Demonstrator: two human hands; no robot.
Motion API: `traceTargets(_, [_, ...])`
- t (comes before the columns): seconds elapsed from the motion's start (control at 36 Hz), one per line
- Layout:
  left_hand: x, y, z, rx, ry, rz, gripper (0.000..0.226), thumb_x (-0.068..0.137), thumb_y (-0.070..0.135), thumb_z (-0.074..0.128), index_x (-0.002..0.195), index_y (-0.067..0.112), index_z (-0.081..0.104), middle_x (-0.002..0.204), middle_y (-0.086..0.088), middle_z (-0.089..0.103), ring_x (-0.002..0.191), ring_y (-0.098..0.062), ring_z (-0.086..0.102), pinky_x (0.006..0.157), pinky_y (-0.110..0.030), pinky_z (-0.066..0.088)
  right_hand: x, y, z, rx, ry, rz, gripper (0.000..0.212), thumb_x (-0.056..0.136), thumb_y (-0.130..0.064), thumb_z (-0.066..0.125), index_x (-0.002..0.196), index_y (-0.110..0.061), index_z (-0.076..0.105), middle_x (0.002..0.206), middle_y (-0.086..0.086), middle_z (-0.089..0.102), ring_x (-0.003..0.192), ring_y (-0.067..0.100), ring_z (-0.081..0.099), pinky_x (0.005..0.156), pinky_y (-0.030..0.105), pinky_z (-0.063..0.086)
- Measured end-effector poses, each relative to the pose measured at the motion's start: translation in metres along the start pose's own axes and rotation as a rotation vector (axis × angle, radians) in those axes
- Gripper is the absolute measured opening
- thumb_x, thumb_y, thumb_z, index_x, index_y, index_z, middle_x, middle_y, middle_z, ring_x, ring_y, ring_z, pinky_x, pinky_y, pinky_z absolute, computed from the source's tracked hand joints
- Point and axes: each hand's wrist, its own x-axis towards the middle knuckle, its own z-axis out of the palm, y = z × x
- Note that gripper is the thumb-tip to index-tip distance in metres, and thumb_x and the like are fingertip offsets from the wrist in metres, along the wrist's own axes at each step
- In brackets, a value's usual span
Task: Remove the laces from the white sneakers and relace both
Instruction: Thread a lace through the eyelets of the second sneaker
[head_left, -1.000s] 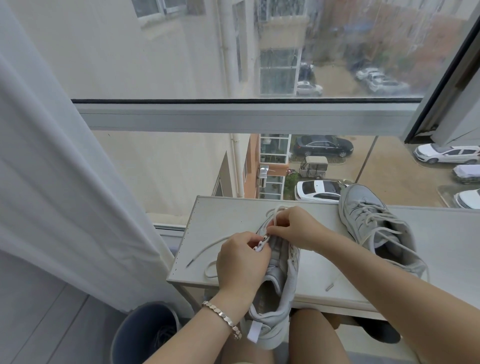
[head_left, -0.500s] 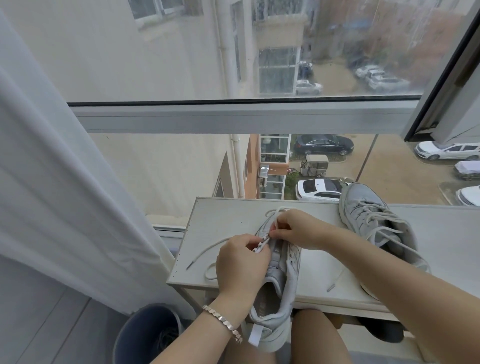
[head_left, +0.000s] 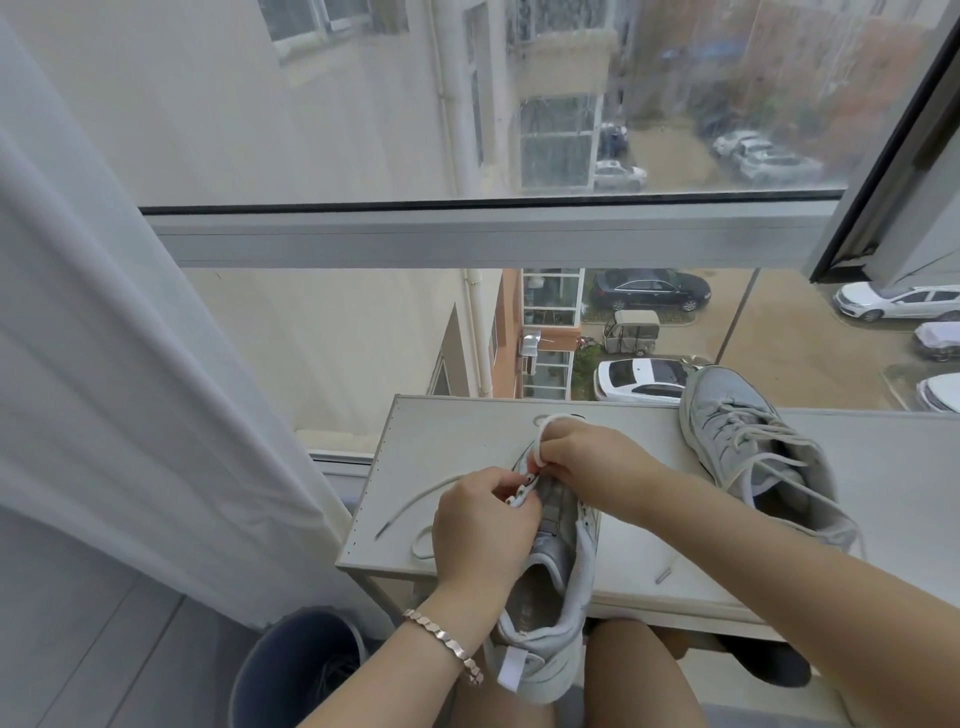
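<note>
since a second ago the right hand (head_left: 592, 465) has lifted a loop of the lace (head_left: 540, 441) slightly higher over the near sneaker (head_left: 561, 587), while the left hand (head_left: 480, 525) has barely shifted. both hands are closed in pinches: the left on the eyelet edge, the right on the lace. the sneaker lies at the table's (head_left: 441, 441) near edge, heel toward the person; a free lace end trails left across the table. the second sneaker (head_left: 753, 452), at far right, looks fully laced. judging by that, this shoe is mid-threading low down, with most eyelets remaining.
</note>
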Motion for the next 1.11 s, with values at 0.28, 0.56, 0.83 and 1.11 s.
traceTargets(0.28, [0.001, -0.001, -0.002, -0.009, -0.004, 0.018, 0.006, 0.077, 0.029, 0.072, 0.081, 0.024, 0.073, 0.068, 0.013, 0.064, 0.067, -0.006, 0.059, 0.052, -0.012, 0.039, 0.003, -0.002, -0.009, 0.163, 0.023, -0.071, 0.02, 0.084, 0.005, 0.056, 0.092, -0.002, 0.073, 0.098, 0.01, 0.066, 0.095, 0.019, 0.058, 0.08, 0.005, 0.035])
traceTargets(0.56, [0.002, -0.004, 0.0, -0.022, -0.017, -0.005, 0.005, 0.075, 0.031, 0.073, 0.077, 0.028, 0.07, 0.068, 0.013, 0.067, 0.067, -0.004, 0.061, 0.054, -0.013, 0.045, -0.015, -0.011, 0.007, 0.496, 0.192, 0.255, 0.024, 0.083, 0.0, 0.062, 0.103, -0.012, 0.068, 0.088, -0.01, 0.065, 0.08, 0.001, 0.059, 0.079, 0.007, 0.045])
traceTargets(0.83, [0.003, -0.001, -0.003, -0.058, -0.06, -0.03, 0.024, 0.072, 0.027, 0.076, 0.069, 0.031, 0.052, 0.067, 0.013, 0.06, 0.064, -0.002, 0.057, 0.05, -0.006, 0.04, -0.014, -0.016, -0.005, 0.21, -0.024, 0.1, 0.029, 0.089, -0.013, 0.06, 0.115, -0.024, 0.066, 0.104, -0.003, 0.054, 0.094, 0.01, 0.048, 0.084, 0.021, 0.04])
traceTargets(1.11, [-0.005, -0.006, -0.008, -0.141, -0.071, -0.047, 0.016, 0.073, 0.025, 0.076, 0.062, 0.021, 0.064, 0.061, 0.005, 0.063, 0.06, -0.008, 0.058, 0.047, -0.013, 0.039, 0.011, -0.005, -0.026, 0.02, -0.254, -0.132, 0.018, 0.085, -0.017, 0.066, 0.1, -0.021, 0.073, 0.103, -0.007, 0.063, 0.088, 0.008, 0.057, 0.079, 0.026, 0.046])
